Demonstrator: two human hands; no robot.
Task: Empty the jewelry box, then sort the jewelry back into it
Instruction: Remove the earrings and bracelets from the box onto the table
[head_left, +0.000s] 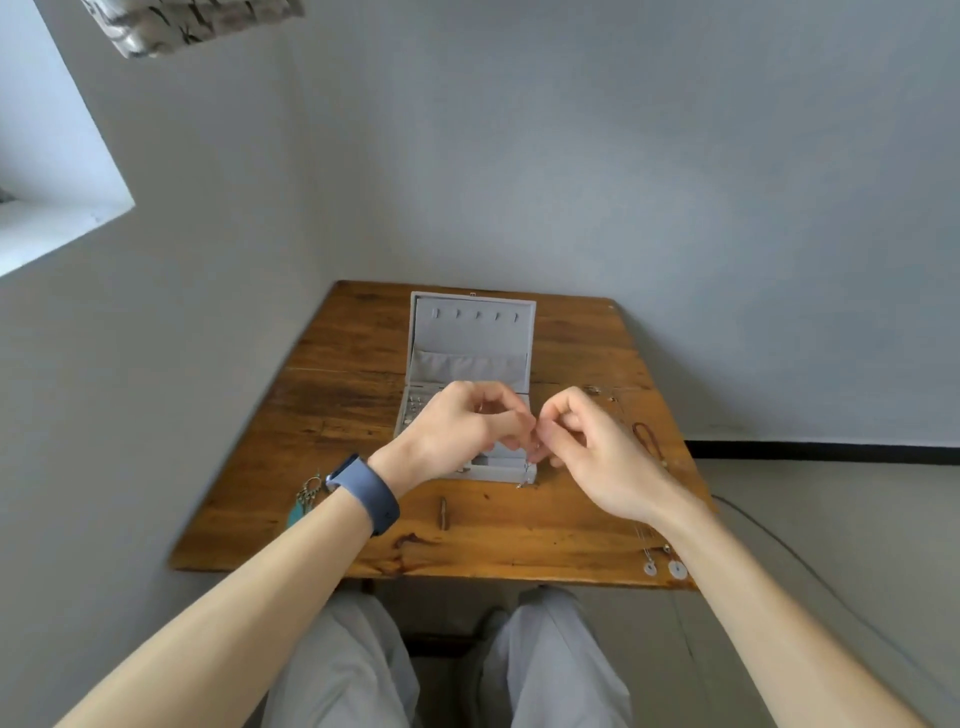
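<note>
A grey jewelry box (470, 338) stands open in the middle of the wooden table (519, 535), its lid upright with a row of small hooks. My left hand (462, 426) and my right hand (587, 441) meet fingertip to fingertip above the box's front. Both pinch a thin silver chain (527, 470) that dangles down past the box's front edge. My hands hide most of the box's compartments; a few small earrings show in its left part (413, 408).
Teal dangling earrings (306, 499) lie at the table's left edge. A dark red cord bracelet (647, 436) lies at the right. Two round white pendants on chains (665, 569) sit at the front right corner. A small brown stick-like piece (443, 513) lies near the front.
</note>
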